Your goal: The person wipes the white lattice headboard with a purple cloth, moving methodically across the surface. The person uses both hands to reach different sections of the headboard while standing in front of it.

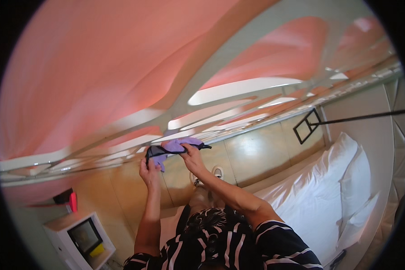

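A purple cloth item with black trim (177,145) is stretched between my two hands, in front of a white openwork panel (222,45) with pink behind it. My left hand (150,172) grips its lower left end by the black edge, and a purple flap hangs beside the fingers. Higher and to the right, my right hand (192,159) pinches the middle of the purple fabric. A narrow black end sticks out past it to the right. Whether this is a garment or a pouch cannot be told.
Right of me is a bed with white bedding (303,199) and white pillows (354,179). A black metal stand (357,118) reaches over the tiled floor (253,155). At lower left stands a white cabinet (55,233) holding a black-framed object (85,236) and a yellow item (97,250).
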Motion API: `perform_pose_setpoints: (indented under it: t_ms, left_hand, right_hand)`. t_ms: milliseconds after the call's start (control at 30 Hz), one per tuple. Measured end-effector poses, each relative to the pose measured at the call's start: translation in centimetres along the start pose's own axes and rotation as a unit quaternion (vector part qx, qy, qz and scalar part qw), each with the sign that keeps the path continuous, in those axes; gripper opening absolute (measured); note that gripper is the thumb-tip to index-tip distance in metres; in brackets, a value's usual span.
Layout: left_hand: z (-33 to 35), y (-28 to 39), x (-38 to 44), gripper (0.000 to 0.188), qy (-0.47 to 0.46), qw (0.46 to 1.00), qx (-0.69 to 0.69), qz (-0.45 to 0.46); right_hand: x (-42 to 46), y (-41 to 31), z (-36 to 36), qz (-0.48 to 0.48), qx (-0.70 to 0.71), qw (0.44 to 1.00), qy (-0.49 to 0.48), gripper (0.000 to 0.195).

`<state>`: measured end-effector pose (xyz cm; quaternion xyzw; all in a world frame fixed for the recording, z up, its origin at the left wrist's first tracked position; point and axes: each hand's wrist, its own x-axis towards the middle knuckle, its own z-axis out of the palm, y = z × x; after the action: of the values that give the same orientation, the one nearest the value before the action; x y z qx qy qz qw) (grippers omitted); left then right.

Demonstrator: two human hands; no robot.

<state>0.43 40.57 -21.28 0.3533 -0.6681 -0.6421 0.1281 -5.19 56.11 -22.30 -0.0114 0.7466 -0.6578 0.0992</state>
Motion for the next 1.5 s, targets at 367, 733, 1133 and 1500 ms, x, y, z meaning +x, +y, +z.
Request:
perform_pose_setpoints:
  t_ms: [367,733,1133,1500]
  left_hand:
    - [9.5,12.4,-7.2,0.016,-0.294,0.895,0.061,0.332]
    - [17.3,18.7,-8.8,0.052,-0.223,0.747,0.232,0.581]
    - [20.6,19.2,-6.7,0.047,-0.195,0.788,0.224,0.539]
    - [19.4,17.0,-13.4,0.026,-0.064,0.802,0.149,0.574]
  right_hand:
    - [-4.2,-8.9,-15.7,-0.178,-0.032,0.921,0.344,0.020]
    - [2.6,-14.7,-21.9,-0.256,-0.403,0.837,0.267,0.035]
    - [6.9,-15.4,-24.5,-0.323,-0.468,0.788,0.234,0.016]
    - [2.8,-14.6,-22.9,-0.418,-0.079,0.885,0.188,0.016]
